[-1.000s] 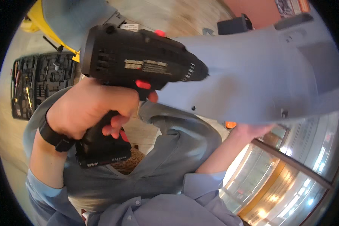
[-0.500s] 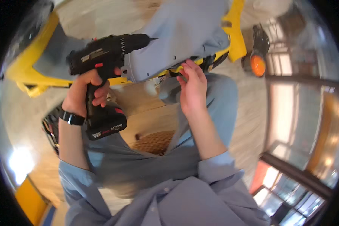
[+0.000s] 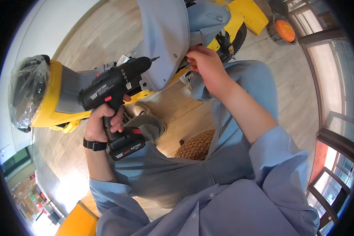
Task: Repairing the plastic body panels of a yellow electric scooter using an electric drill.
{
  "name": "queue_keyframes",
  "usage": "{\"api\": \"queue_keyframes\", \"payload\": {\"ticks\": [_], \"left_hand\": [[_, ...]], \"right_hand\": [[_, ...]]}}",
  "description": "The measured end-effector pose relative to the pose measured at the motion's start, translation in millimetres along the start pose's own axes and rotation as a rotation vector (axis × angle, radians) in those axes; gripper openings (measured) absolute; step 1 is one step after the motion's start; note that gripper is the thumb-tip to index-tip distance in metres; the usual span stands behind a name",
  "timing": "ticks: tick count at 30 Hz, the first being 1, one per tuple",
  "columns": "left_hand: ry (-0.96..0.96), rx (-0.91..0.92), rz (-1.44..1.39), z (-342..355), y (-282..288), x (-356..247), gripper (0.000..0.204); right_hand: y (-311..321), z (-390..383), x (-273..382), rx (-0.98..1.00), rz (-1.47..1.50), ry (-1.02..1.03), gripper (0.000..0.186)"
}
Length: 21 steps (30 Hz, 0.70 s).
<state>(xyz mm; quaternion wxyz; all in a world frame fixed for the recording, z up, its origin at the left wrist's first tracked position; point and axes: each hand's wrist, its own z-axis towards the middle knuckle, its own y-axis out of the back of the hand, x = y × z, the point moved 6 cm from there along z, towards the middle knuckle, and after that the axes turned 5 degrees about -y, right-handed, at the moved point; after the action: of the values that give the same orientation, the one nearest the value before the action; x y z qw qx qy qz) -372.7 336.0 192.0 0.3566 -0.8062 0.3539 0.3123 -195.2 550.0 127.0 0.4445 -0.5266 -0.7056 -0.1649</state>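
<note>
My left hand grips the handle of a black cordless drill. The drill is held level, with its bit pointing right across the front of a grey plastic panel. This panel belongs to a yellow and grey scooter. At the panel's right edge my right hand has its fingers pinched together against the edge. Whatever lies between those fingertips is too hidden to make out. Small dark holes dot the panel near its lower edge.
A black part wrapped in clear plastic is at the scooter's left end, and a knobby tire is at its right. An orange-topped object stands on the floor at far right. Beneath me shows a woven brown seat. Framed windows line the right side.
The view has shifted, so the scooter's left end shows more. My right hand, with fingers loosely curled before, has closed in a pinch at the panel's edge. The drill remains in my left hand.
</note>
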Motion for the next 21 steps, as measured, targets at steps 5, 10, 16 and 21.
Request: {"api": "queue_keyframes", "payload": {"ticks": [5,10,16,21], "left_hand": [[0.008,0.014,-0.027,-3.9,3.6,9.6,0.052],[0.027,-0.006,0.113,-4.8,1.4,24.6,0.055],[0.021,0.000,0.200,-0.3,0.5,29.9,0.057],[-0.030,-0.003,0.096,2.5,4.8,29.0,0.058]], "right_hand": [[-8.5,-22.1,0.8,-0.060,0.069,0.134,0.024],[-3.1,-11.7,-16.9,-0.110,0.050,0.181,0.023],[-4.8,-17.8,-13.0,-0.195,0.004,0.312,0.021],[-8.9,-22.4,-1.7,-0.172,-0.091,0.360,0.017]]}}
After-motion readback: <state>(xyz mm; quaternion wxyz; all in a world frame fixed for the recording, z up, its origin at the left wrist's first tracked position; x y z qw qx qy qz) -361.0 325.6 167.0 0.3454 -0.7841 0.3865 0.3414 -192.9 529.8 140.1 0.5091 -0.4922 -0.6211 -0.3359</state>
